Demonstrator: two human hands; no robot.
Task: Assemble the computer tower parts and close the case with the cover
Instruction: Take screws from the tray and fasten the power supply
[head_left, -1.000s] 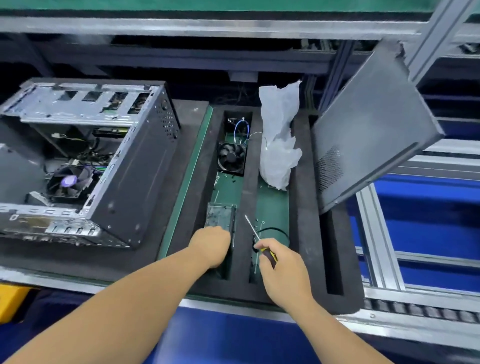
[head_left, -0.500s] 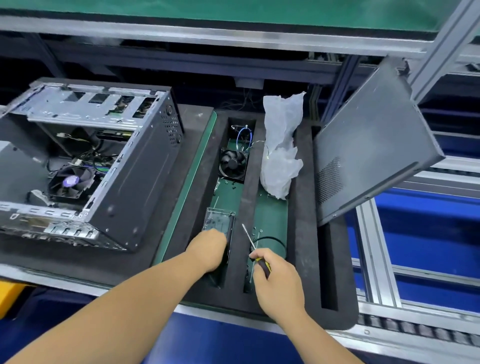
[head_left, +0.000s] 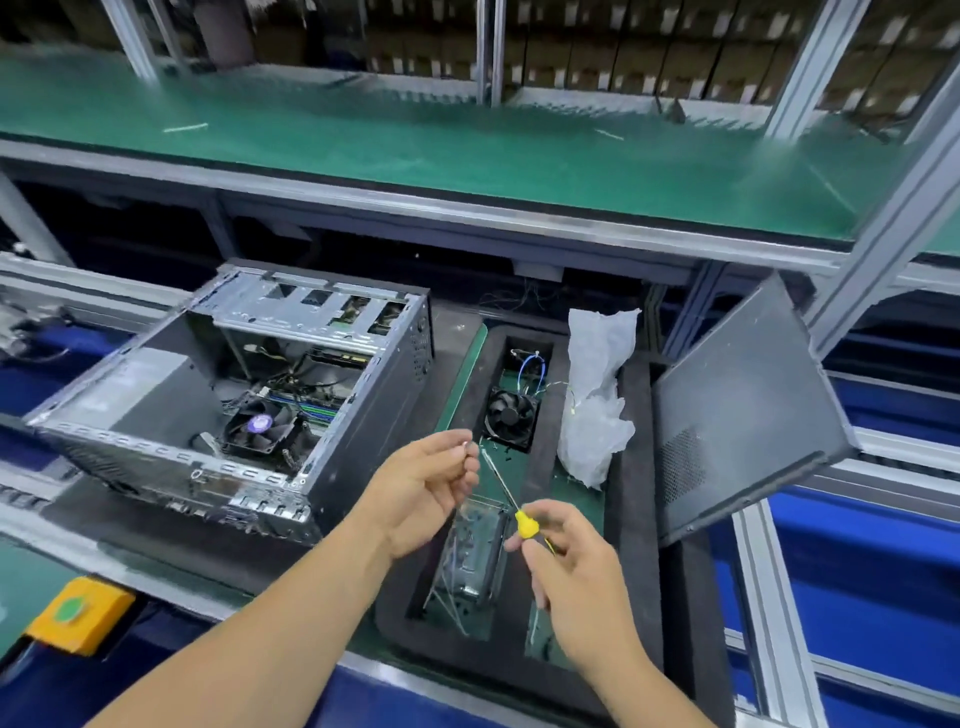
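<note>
The open computer case (head_left: 358, 447) lies on its side at the left, its CPU fan (head_left: 258, 427) and cables exposed. The grey side cover (head_left: 737, 415) leans upright in the right slot of the black foam tray (head_left: 636, 519). My left hand (head_left: 423, 491) is raised above the tray and pinches a small screw (head_left: 465, 446) between fingertips. My right hand (head_left: 576, 571) grips a screwdriver (head_left: 511, 504) by its yellow handle, shaft pointing up-left toward the screw. Below my hands a clear plastic box (head_left: 470, 556) sits in a tray slot.
A loose black fan (head_left: 510, 417) with blue wires lies farther back in the tray, beside a crumpled white bag (head_left: 595, 400). A green shelf (head_left: 415, 135) runs overhead. A yellow box with a green button (head_left: 78, 613) sits at the near left. Aluminium rails border the right.
Both hands rose out of the tray slots. My left hand left the clear box and now pinches a screw; my right lifted the screwdriver toward it. The view tilted upward.
</note>
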